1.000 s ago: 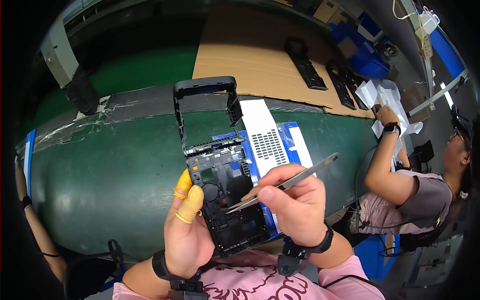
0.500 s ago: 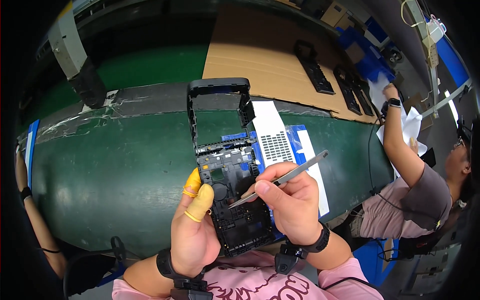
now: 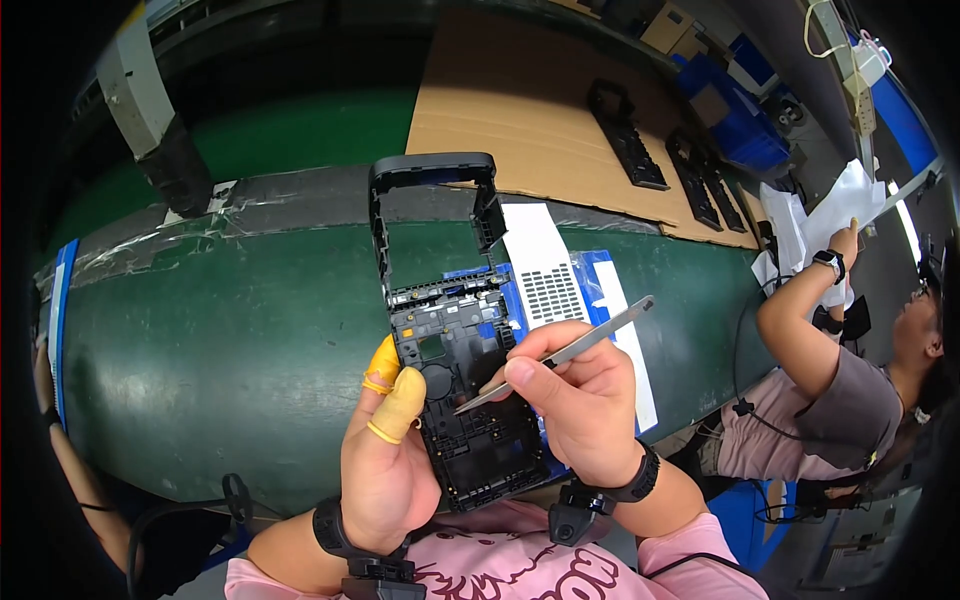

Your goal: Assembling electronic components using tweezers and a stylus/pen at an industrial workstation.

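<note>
My left hand [image 3: 391, 460], with yellow finger cots on the thumb and a finger, grips the left edge of a black plastic device housing [image 3: 455, 330]. The housing has an open frame at its far end and a ribbed, compartmented inside facing up. In my right hand [image 3: 585, 410] is a pair of metal tweezers [image 3: 605, 330], pinched between thumb and fingers. Their tips point down-left into the middle of the housing. Whether they pinch any small part is too small to tell. A white sheet with a grid of dark labels [image 3: 545, 260] lies just beyond the housing.
The green table [image 3: 240, 350] lies beneath, with a blue folder [image 3: 600, 265] and white strip under the label sheet. Several similar black housings [image 3: 630, 140] rest on brown cardboard [image 3: 510, 110] behind. At right, a co-worker [image 3: 800, 380] handles white sheets [image 3: 840, 210]; another person's arm [image 3: 80, 480] is at far left.
My hands, the tweezers and the housing have barely shifted. The co-worker at right has lifted a white sheet, moving the raised arm rightward.
</note>
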Demonstrator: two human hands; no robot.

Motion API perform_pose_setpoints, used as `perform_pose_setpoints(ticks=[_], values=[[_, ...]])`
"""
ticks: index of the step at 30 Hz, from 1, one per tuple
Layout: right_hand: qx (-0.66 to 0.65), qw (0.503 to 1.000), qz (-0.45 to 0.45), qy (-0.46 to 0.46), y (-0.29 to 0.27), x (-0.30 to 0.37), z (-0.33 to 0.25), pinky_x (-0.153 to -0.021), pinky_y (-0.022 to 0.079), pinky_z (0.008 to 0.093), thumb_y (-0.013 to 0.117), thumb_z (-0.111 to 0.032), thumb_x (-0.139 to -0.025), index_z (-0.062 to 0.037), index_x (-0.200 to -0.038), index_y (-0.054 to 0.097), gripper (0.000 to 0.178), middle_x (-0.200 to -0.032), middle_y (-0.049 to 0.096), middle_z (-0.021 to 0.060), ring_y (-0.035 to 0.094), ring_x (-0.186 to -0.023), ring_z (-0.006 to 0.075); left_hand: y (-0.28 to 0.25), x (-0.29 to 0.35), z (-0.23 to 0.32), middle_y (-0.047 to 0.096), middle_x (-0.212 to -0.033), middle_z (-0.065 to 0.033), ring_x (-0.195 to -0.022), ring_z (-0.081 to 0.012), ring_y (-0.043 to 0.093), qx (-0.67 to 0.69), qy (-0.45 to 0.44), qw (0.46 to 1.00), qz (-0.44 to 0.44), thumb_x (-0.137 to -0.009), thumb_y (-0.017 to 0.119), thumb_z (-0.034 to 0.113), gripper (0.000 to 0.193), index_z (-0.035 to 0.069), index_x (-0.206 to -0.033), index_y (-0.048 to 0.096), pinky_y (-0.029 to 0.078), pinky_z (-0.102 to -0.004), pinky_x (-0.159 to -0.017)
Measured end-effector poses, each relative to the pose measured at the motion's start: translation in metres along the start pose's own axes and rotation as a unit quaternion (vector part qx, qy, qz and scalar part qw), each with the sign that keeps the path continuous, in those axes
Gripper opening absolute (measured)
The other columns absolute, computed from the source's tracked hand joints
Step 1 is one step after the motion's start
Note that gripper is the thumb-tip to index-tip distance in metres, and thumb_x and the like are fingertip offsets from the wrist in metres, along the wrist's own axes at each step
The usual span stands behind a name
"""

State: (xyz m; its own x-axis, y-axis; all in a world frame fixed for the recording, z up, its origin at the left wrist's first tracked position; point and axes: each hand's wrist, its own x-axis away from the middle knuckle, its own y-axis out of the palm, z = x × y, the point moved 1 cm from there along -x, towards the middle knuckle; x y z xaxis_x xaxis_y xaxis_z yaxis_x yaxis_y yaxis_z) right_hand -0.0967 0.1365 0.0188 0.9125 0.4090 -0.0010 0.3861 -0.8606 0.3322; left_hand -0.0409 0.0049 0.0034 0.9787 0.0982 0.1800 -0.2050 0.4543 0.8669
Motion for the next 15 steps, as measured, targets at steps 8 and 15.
perform_pose_setpoints(ticks=[8, 15], values=[[0.022, 1.0, 0.008, -0.008, 0.002, 0.002, -0.001, -0.065, 0.046, 0.0194, 0.058, 0.002, -0.08, 0.0015, -0.089, 0.055, 0.009, -0.081, 0.059, 0.0048, 0.057, -0.072, 0.0083, 0.002, 0.001, 0.001, 0.051, -0.115, -0.0114, -0.104, -0.021, 0.052, 0.005, -0.001, 1.0, -0.012, -0.089, 0.044, 0.015, 0.038, 0.004, -0.125, 0.036, 0.042, -0.0357, -0.089], [-0.004, 0.994, 0.098, -0.049, -0.025, 0.0, -0.025, -0.045, 0.033, 0.017, 0.055, -0.004, -0.08, -0.0006, -0.086, 0.053, 0.007, -0.072, 0.061, 0.0144, 0.044, -0.048, 0.0064, 0.005, -0.002, 0.008, 0.052, -0.111, -0.0102, -0.098, -0.0181, 0.054, 0.043, -0.041, 0.998, 0.002, -0.083, 0.046, 0.002, 0.043, 0.004, -0.124, 0.036, 0.045, -0.0325, -0.085]])
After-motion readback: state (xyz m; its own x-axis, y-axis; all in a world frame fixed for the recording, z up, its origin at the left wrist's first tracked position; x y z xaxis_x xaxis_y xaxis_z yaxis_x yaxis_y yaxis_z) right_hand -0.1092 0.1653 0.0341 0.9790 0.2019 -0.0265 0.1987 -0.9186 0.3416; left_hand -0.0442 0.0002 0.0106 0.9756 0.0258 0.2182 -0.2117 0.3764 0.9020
